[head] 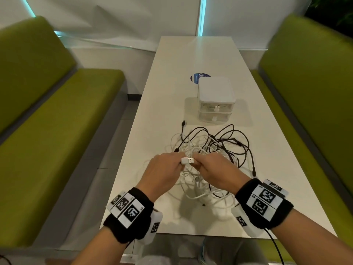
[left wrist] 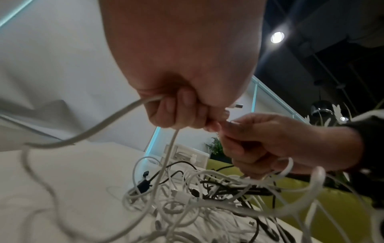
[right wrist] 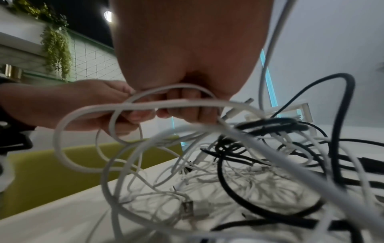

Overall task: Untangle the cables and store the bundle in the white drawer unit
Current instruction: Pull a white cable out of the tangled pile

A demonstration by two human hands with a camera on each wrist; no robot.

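Left hand (head: 162, 172): fingers curled on a white cable with USB plug (head: 187, 161). Right hand (head: 214, 169): fingers closed round white cable loops, touching the left. Beneath and beyond: tangle of white and black cables (head: 215, 148) on white table (head: 152, 111). Farther: white drawer unit (head: 215, 100), drawers closed. Behind it: blue sticker (head: 194, 77).

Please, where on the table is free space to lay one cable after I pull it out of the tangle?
Bare patches of the table: the far end beyond the white drawer unit, and the strip left of the drawers and the cable tangle. It is crowded in the near middle, where the tangle spreads under the left hand and the right hand.
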